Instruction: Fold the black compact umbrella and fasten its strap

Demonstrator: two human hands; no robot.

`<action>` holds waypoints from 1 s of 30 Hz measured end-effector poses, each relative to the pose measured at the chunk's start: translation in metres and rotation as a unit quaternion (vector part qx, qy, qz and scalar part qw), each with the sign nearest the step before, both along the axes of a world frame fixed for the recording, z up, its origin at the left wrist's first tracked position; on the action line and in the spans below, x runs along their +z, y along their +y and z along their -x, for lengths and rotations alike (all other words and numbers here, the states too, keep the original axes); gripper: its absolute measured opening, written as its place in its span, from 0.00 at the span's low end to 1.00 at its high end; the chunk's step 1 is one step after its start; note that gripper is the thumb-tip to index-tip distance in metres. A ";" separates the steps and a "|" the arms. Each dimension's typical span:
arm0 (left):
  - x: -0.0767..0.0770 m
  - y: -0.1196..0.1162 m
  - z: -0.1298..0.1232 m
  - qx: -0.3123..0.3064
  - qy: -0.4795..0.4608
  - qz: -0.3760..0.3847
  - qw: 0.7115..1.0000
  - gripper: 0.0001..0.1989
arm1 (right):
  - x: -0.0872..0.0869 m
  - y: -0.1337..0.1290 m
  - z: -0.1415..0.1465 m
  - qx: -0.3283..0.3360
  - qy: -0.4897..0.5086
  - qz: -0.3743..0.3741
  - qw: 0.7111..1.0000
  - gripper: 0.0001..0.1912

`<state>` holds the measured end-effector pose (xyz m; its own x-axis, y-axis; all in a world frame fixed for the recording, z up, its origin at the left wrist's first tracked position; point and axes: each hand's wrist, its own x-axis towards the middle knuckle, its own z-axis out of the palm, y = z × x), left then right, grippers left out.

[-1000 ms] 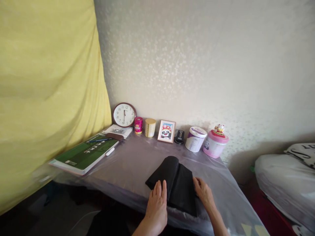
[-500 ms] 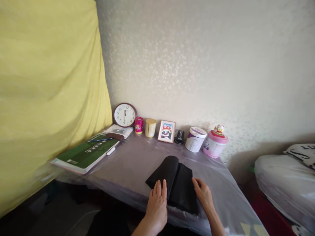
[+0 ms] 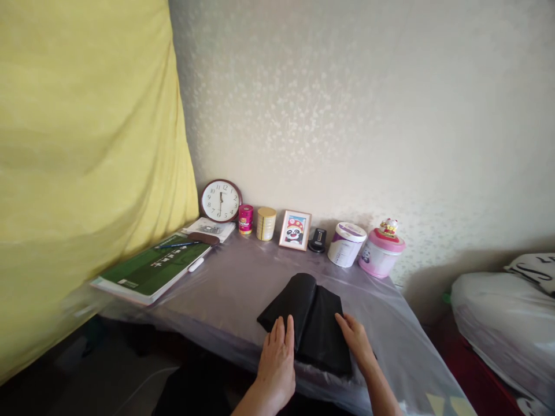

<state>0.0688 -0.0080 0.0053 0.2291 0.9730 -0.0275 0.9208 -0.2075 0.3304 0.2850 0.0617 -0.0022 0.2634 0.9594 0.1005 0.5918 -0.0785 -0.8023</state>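
A black folded cloth point(image 3: 323, 332) lies near the front edge of the table, with a rounded, raised fold on its left part and a flatter panel on the right. My left hand point(image 3: 277, 358) rests flat on the lower left of the cloth, fingers stretched out and holding nothing. At the right edge of the same cloth, my right hand point(image 3: 356, 338) has its fingers bent and close together, gripping the border. The thumb of that hand is mostly hidden.
Along the wall stand a round clock point(image 3: 221, 200), a pink tin point(image 3: 245, 219), a yellow tin point(image 3: 266, 224), a panda picture frame point(image 3: 295, 230), a black hole punch point(image 3: 318, 240), a white tub point(image 3: 346, 245) and a pink tub point(image 3: 381, 254). A green book point(image 3: 151, 268) lies left.
My right hand has shifted slightly left, so its fingertips now overlap the cloth's right edge. My left hand stays on the cloth. The view has tilted a little.
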 end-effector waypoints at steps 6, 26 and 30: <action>0.014 0.000 -0.002 0.002 0.017 0.042 0.999 0.46 | 0.027 -0.004 0.017 0.051 0.205 0.000 0.977 0.25; -0.024 0.011 0.010 -0.007 -0.080 -0.019 0.997 0.38 | 0.020 0.058 0.107 0.099 0.252 -0.031 0.962 0.21; -0.023 0.012 0.011 -0.001 -0.082 -0.032 0.996 0.34 | 0.009 0.066 0.110 0.122 0.181 -0.009 0.976 0.20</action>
<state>0.0577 0.0036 -0.0179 0.2279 0.9709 0.0737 0.8546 -0.2357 0.4627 0.1753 0.1280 0.0072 0.0479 0.9971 0.0599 0.2685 0.0449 -0.9622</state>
